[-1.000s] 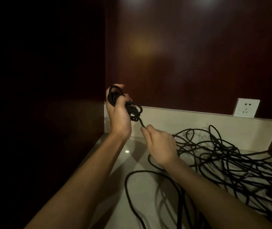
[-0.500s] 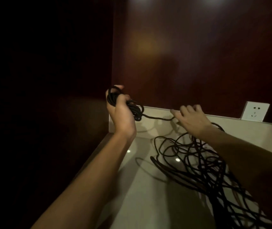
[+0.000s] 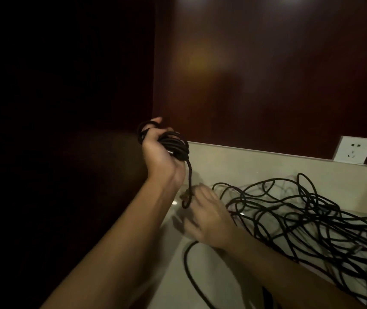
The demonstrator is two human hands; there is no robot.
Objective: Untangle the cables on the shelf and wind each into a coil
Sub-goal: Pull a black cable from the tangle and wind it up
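Head view. The left hand (image 3: 162, 152), raised above the shelf (image 3: 240, 161), grips a black coil (image 3: 174, 146) wound round its fingers. One strand (image 3: 189, 179) hangs from the coil to the motion-blurred right hand (image 3: 202, 217); whether that hand grips it cannot be told. The tangled cables (image 3: 307, 217) lie on the shelf, right of both hands. The wall socket (image 3: 353, 149) bears no legible writing.

The left hand (image 3: 160, 152) is raised, with the forearm stretched up and forward, and its fingers are curled in a closed grip. The right hand (image 3: 204, 217) is held lower and is blurred, so its grip cannot be judged.
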